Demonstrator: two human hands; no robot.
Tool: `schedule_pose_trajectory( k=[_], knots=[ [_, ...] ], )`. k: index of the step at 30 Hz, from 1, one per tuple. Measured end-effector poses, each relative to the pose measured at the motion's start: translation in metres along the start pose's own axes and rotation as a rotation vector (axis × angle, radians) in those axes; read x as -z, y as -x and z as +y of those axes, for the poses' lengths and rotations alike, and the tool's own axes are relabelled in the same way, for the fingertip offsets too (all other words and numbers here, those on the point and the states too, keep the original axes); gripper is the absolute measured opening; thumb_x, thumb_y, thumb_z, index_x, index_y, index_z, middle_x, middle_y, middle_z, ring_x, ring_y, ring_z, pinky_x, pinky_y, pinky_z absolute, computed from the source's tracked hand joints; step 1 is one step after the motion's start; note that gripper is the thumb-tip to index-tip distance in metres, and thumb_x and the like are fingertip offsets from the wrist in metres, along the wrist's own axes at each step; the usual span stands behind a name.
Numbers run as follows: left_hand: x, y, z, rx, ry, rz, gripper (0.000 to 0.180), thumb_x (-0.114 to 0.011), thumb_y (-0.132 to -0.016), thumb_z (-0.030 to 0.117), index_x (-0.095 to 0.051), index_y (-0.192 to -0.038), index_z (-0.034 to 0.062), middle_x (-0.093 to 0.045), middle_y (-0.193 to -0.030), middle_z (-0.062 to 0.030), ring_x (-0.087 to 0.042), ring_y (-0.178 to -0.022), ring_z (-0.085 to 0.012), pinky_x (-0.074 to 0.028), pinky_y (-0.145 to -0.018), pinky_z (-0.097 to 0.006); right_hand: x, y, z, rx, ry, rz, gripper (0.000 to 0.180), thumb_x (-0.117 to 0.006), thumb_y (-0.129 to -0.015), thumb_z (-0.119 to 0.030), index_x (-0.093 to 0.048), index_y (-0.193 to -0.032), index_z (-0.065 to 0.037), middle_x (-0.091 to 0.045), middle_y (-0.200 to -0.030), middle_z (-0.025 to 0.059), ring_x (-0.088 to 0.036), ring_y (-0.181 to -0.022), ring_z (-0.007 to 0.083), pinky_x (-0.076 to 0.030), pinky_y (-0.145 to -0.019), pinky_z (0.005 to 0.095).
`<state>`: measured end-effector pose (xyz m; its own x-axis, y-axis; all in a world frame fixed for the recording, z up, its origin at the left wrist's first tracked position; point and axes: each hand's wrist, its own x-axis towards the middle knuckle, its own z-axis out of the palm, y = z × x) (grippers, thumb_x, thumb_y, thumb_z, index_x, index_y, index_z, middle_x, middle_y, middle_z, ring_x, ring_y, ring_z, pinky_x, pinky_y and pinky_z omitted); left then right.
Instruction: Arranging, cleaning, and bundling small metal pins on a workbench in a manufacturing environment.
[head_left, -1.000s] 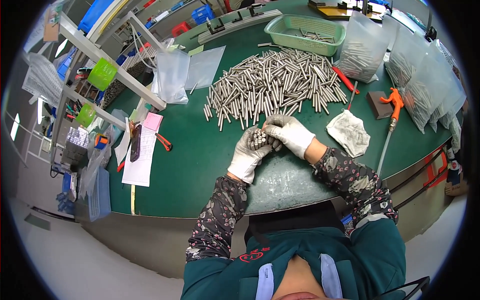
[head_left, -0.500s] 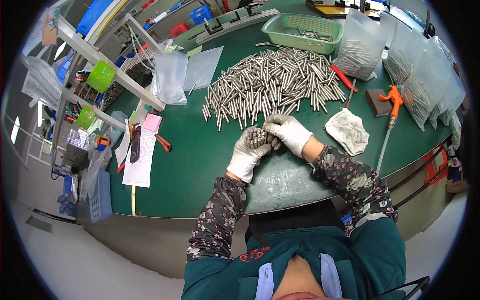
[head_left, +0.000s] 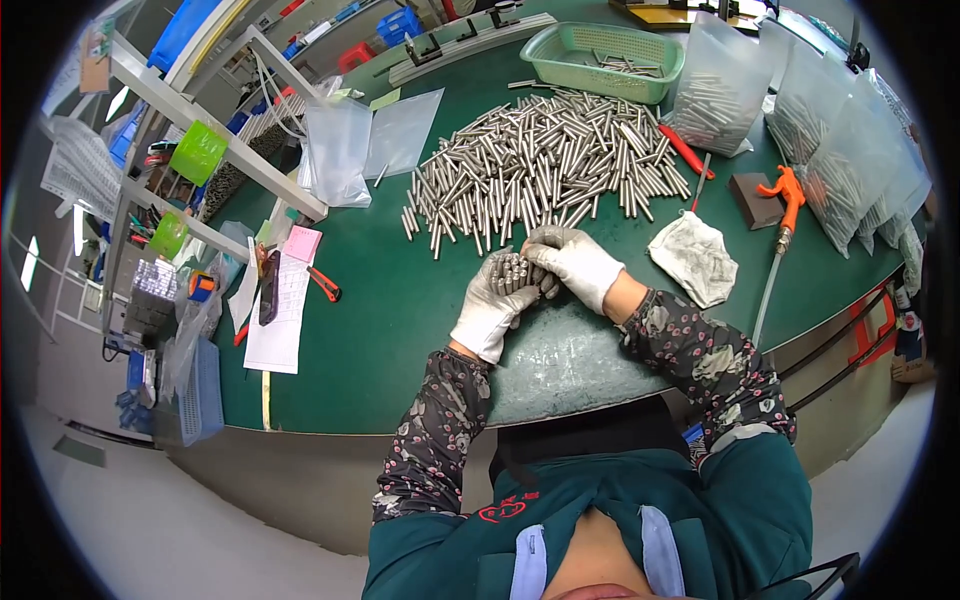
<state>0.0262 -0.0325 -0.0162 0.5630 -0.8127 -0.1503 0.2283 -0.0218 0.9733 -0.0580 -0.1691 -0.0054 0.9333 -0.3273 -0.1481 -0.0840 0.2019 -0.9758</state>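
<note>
My left hand (head_left: 488, 312), in a white glove with greyed fingers, is closed round a bundle of short metal pins (head_left: 512, 273), their ends facing up. Against the right side of that bundle are the bent fingers of my right hand (head_left: 575, 262), gloved the same way. Whether a single pin sits between the right fingertips is hidden. Just beyond both hands spreads a large heap of loose metal pins (head_left: 550, 155) on the green table (head_left: 370, 300). A crumpled white cloth (head_left: 693, 260) lies to the right of my right hand.
Behind the heap stands a green plastic basket (head_left: 600, 80) holding some pins. Pin-filled plastic bags (head_left: 715, 95) line the right, near an orange air gun (head_left: 786, 200) and a dark block (head_left: 756, 202). Papers (head_left: 280, 320), a red cutter (head_left: 325, 284) and clear bags (head_left: 338, 150) lie left.
The whole view has shifted very slightly. Both hands stay together at the bundle, with only small finger movement.
</note>
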Motion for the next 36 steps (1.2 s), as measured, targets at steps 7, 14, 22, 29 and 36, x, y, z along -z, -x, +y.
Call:
schedule_pose_trajectory(
  k=[7,14,22,29,36],
  knots=[
    [0.003,-0.001,-0.015,-0.108,0.0,0.006,0.047,-0.064,-0.072,-0.009,-0.048,-0.111,0.0098,-0.059,-0.092,-0.0003,-0.057,-0.075,-0.0081,-0.047,-0.055,-0.018,-0.001,0.007,0.001,0.032,-0.027,-0.079,0.017,-0.054,-0.085,-0.019,-0.055,-0.094,-0.004,-0.057,-0.077,0.0012,-0.053,-0.062,0.0074,-0.045,-0.055,0.0207],
    [0.011,-0.008,-0.032,-0.274,0.144,-0.056,0.052,-0.065,-0.07,-0.012,-0.047,-0.114,0.0092,-0.058,-0.097,-0.0028,-0.056,-0.09,-0.0136,-0.049,-0.079,-0.026,0.0,0.007,0.006,0.032,-0.049,-0.11,0.018,-0.055,-0.084,-0.019,-0.055,-0.095,-0.005,-0.058,-0.078,0.0013,-0.053,-0.063,0.0074,-0.046,-0.057,0.0209],
    [0.0,0.0,-0.01,-0.077,-0.003,0.059,0.05,-0.067,-0.072,-0.004,-0.045,-0.114,0.0098,-0.058,-0.088,0.0009,-0.055,-0.068,-0.006,-0.044,-0.05,-0.016,0.0,0.007,0.005,0.035,-0.092,-0.089,0.017,-0.055,-0.085,-0.016,-0.053,-0.095,-0.002,-0.055,-0.078,0.0028,-0.054,-0.063,0.0085,-0.048,-0.057,0.0216],
    [-0.002,-0.002,-0.009,-0.079,0.004,0.08,0.054,-0.072,-0.07,0.002,-0.044,-0.116,0.0087,-0.058,-0.079,0.0012,-0.05,-0.056,-0.0041,-0.037,-0.041,-0.015,-0.001,0.007,0.004,0.043,-0.073,-0.075,0.016,-0.054,-0.085,-0.015,-0.052,-0.095,-0.002,-0.055,-0.079,0.0035,-0.054,-0.063,0.0085,-0.048,-0.056,0.0217],
    [-0.004,0.001,-0.001,-0.063,0.005,0.052,0.044,-0.072,-0.07,0.003,-0.049,-0.107,0.0083,-0.057,-0.077,0.0021,-0.049,-0.054,-0.0033,-0.036,-0.04,-0.015,-0.002,0.007,0.003,0.037,-0.063,-0.067,0.018,-0.054,-0.085,-0.016,-0.053,-0.096,-0.002,-0.056,-0.08,0.0039,-0.054,-0.063,0.0088,-0.048,-0.056,0.0217]
  ],
)
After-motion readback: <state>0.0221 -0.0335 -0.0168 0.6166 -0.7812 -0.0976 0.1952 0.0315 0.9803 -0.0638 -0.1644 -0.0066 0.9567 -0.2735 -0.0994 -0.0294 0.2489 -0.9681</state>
